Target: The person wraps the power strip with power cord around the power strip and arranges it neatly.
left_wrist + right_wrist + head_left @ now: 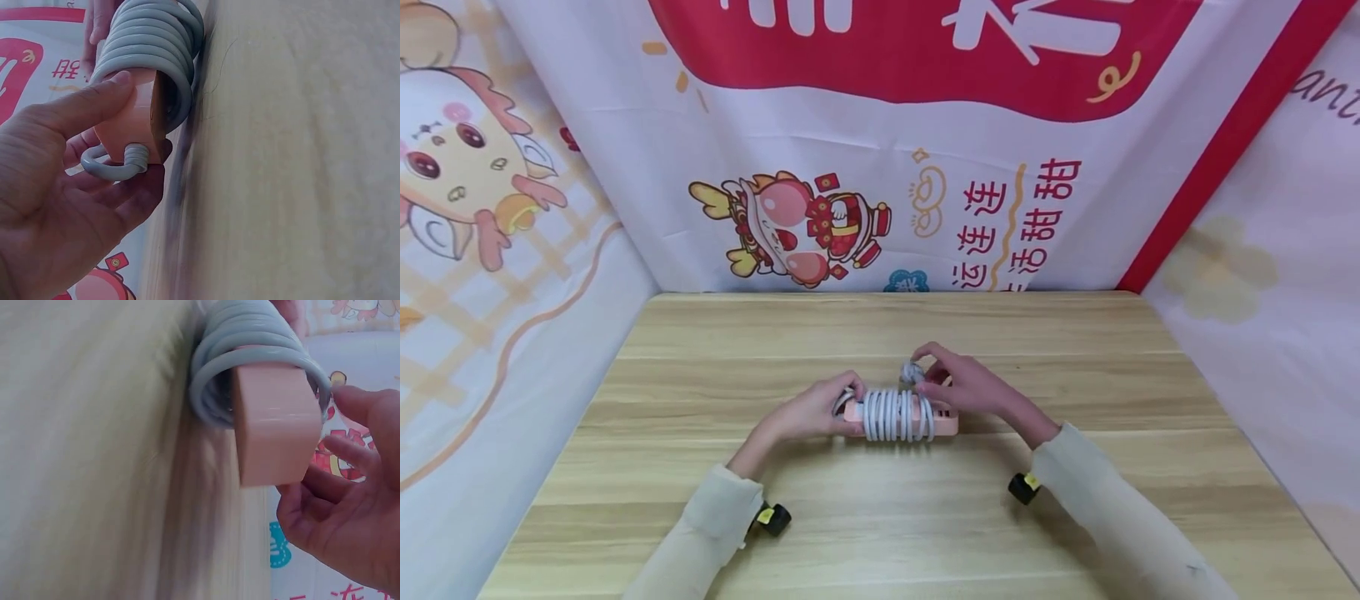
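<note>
A pink power strip (pixel 947 426) lies on the wooden table with a grey cord (pixel 886 415) coiled round it in several loops. My left hand (pixel 822 407) grips the strip's left end, thumb on one face and fingers behind, as the left wrist view shows; a short bend of cord (pixel 112 170) leaves that end. Behind the strip's right part, my right hand (pixel 964 383) curls thumb and index finger round the grey cord end (pixel 912 372). In the right wrist view the strip's bare end (pixel 278 428) is beside the right hand's fingers, and the coil hides the cord end.
The wooden table (pixel 880 517) extends round both hands, its back edge meeting a printed cloth (pixel 880 133). Cloth walls stand at the left (pixel 512 333) and right (pixel 1247 250). Each wrist carries a small black camera.
</note>
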The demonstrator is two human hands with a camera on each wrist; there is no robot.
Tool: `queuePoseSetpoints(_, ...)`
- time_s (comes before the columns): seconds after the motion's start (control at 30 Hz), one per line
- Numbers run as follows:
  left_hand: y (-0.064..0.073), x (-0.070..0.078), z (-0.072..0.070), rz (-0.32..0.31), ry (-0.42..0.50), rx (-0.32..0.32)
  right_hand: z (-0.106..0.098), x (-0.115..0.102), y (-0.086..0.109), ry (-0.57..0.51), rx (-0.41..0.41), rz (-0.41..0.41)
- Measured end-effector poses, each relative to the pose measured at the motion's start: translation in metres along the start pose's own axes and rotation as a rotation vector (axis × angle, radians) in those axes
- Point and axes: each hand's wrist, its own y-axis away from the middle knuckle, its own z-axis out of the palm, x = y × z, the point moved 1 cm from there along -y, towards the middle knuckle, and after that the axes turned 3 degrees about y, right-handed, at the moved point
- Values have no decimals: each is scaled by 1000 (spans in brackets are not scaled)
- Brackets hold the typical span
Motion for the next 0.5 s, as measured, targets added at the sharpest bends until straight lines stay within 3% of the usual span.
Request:
queuePoseSetpoints(0.1, 3, 3, 0, 18, -50, 10, 0, -7, -11, 8, -41, -8)
queuePoseSetpoints(0.23, 4, 7, 0, 92, -165, 5, 0, -13, -16, -91, -20, 44)
queuePoseSetpoints(0.37, 4, 8, 1, 131, -206, 6, -2, -17, -11, -205, 77, 106)
queuePoseSetpoints(0.5, 5, 6, 1, 117, -243, 29, -8, -16, -5, -284, 208, 140)
